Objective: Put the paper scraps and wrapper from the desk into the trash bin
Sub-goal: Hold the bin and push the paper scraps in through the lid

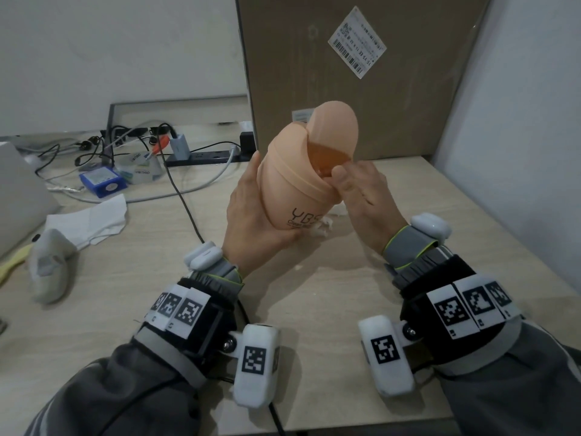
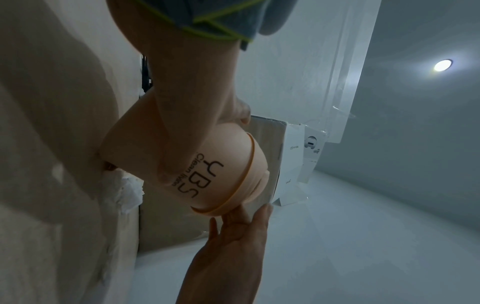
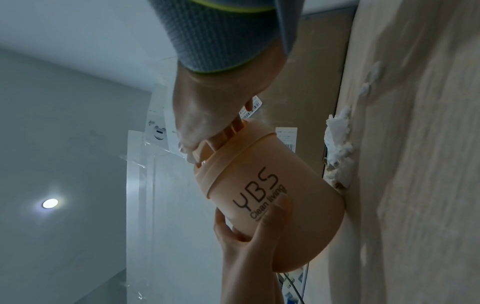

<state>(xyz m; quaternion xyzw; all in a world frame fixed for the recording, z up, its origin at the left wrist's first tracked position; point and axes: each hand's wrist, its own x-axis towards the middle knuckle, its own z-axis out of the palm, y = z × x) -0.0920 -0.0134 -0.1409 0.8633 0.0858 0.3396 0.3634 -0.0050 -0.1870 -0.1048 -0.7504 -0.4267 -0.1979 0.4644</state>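
A small peach trash bin (image 1: 298, 184) marked "YBS Clean living" is tilted, its base low over the desk (image 1: 314, 309). My left hand (image 1: 251, 215) grips the bin's body (image 2: 207, 164) from the left. My right hand (image 1: 355, 190) is at the swing lid (image 1: 333, 133), which is pushed inward. Its fingers (image 3: 207, 131) reach into the opening of the bin (image 3: 272, 195) and seem to pinch a small white scrap (image 3: 191, 158). Crumpled white paper scraps (image 1: 323, 225) lie on the desk just behind the bin's base, also in the wrist views (image 2: 124, 189) (image 3: 337, 144).
A large cardboard box (image 1: 361, 73) stands behind the bin. A flat white paper (image 1: 91, 221) and a pale handheld device (image 1: 47, 269) lie at the left. A power strip (image 1: 201, 157), cables and a blue box (image 1: 102, 180) crowd the back left. A wall bounds the right.
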